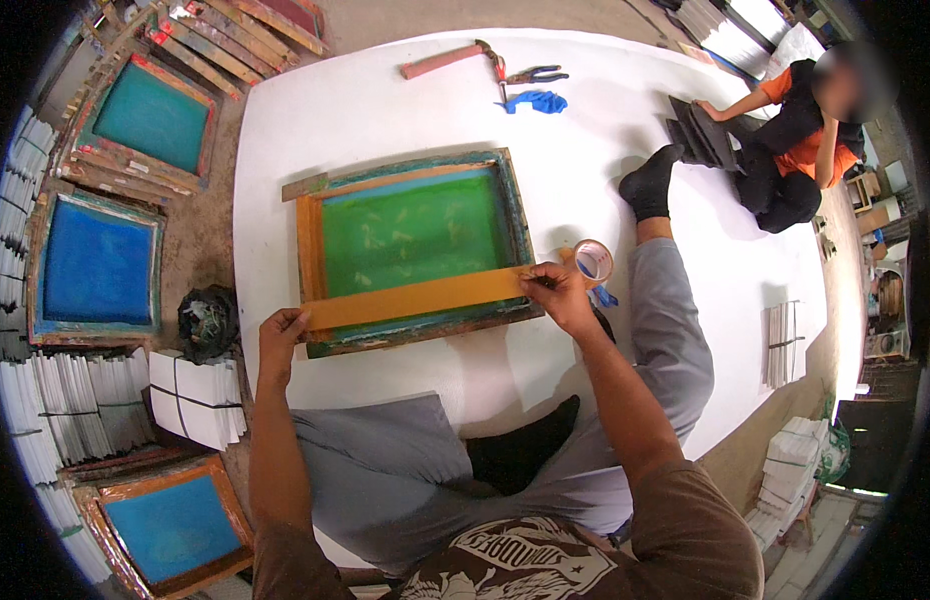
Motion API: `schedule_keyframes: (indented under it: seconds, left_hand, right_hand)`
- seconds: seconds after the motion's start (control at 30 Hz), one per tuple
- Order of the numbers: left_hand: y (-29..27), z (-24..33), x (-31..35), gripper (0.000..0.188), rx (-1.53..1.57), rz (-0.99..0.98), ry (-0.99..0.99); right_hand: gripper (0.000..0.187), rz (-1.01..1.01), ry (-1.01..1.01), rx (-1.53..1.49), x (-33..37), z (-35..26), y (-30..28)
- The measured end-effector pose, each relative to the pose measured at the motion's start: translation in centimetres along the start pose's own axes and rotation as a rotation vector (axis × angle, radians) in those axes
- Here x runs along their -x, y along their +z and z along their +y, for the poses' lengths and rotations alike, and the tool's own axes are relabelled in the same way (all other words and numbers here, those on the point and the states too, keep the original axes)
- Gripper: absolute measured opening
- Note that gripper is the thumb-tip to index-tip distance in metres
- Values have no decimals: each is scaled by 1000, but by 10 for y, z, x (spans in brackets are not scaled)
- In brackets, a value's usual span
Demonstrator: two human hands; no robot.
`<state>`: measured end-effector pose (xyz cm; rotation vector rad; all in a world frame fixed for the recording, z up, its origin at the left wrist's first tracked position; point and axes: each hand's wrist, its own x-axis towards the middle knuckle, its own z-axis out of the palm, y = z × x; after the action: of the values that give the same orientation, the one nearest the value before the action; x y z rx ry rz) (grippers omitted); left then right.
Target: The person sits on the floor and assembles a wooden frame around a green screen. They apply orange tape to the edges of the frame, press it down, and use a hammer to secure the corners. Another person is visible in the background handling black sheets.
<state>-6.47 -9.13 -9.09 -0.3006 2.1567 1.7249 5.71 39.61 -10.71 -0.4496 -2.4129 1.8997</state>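
Observation:
A strip of brown packing tape (417, 301) is stretched taut along the near side of a wooden screen-printing frame (517, 210) with green mesh (415, 230). My left hand (282, 338) pinches the strip's left end, just outside the frame's near left corner. At the other end, my right hand (560, 294) is closed on the tape by the frame's right side. Another length of brown tape (309, 245) covers the frame's left side. Right beside my right hand, a tape roll (593, 262) stands on the white surface. Whether the strip touches the mesh I cannot tell.
Beyond the frame lie a hammer (445, 60), pliers (537, 75) and a blue cloth (536, 102). My outstretched leg (670, 310) borders the right side. A person (785, 140) sits at the far right with dark sheets (703, 135). Other screens (103, 262) and bundled white stacks (197, 400) line the left.

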Motion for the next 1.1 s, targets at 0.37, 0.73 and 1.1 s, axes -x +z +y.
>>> schedule_keyframes:
  seconds: [0.37,0.73,1.1]
  left_hand:
    - [2,9,-2,19,-124,-3,44]
    - [-14,0,-1,24,-97,46,77]
    - [-5,40,4,13,-653,32,472]
  right_hand:
    - [16,-97,-82,364,1,-26,-6]
    - [14,-73,149,-40,-9,-11,-5]
    - [10,-31,-106,344,-11,-26,-14]
